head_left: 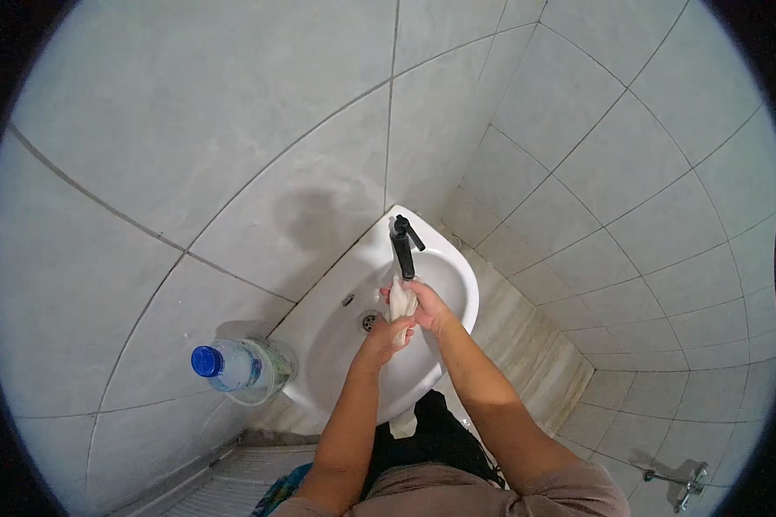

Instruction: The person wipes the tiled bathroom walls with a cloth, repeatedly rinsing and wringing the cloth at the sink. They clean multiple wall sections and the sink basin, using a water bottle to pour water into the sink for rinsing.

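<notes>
A wet-looking white cloth hangs bunched under the spout of the black faucet, over the bowl of a white sink. My right hand grips its upper part, close to the spout. Lower down, my left hand is closed round the cloth's lower end, its fingers touching the right hand. The round metal drain shows just left of the cloth. Whether water is running from the spout I cannot make out.
On the left rim of the sink stand a clear bottle with a blue cap and a clear container beside it. Grey tiled walls meet behind the sink. A metal shower valve is on the wall at the lower right.
</notes>
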The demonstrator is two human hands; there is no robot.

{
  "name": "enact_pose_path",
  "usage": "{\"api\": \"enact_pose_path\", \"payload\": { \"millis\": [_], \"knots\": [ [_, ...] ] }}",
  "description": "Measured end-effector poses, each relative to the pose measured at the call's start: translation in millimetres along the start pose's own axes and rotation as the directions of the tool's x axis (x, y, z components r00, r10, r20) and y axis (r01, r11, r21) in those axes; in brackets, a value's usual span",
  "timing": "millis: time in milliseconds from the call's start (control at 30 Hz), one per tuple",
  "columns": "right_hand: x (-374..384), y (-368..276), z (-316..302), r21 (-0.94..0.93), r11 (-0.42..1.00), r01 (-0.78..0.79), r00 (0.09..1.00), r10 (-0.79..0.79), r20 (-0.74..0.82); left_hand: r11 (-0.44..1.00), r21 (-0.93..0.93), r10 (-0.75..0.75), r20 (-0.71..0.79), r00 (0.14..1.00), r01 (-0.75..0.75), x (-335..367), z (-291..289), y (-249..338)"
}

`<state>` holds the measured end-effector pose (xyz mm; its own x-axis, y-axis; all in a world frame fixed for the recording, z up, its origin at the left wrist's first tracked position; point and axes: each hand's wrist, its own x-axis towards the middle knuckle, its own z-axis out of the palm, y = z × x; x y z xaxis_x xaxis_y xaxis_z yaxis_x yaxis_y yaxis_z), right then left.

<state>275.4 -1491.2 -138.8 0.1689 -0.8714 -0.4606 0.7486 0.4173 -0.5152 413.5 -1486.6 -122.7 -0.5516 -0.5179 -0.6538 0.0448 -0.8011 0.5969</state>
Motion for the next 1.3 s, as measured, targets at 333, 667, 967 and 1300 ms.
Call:
{"api": "enact_pose_path", "payload": {
  "millis": [333,667,967,1300],
  "knots": [
    [12.5,10.1,-7.0,0.110,0.961,0.254,0.966,-0.246,-0.081,0.771,0.586,0.320,-0.018,0.947,-0.249,33.4,-1.7,0.0],
    [0.1,-26.5,-6.4,-0.092,0.962,0.258,0.908,-0.273,-0.318,0.838,0.451,0.279,0.127,0.952,-0.306,71.7,2.8,14.9],
    [-8.3,-20.4,-8.8,-0.231,0.965,0.125,0.977,-0.160,-0.141,0.921,0.380,-0.187,0.234,0.954,0.087,36.3,-2.4,39.9],
    [16.5,12.6,14.8,0.064,0.989,0.130,0.991,-0.127,-0.040,0.883,0.470,-0.010,0.001,1.000,0.008,2.7,-15.4,27.5]
  ]
}}
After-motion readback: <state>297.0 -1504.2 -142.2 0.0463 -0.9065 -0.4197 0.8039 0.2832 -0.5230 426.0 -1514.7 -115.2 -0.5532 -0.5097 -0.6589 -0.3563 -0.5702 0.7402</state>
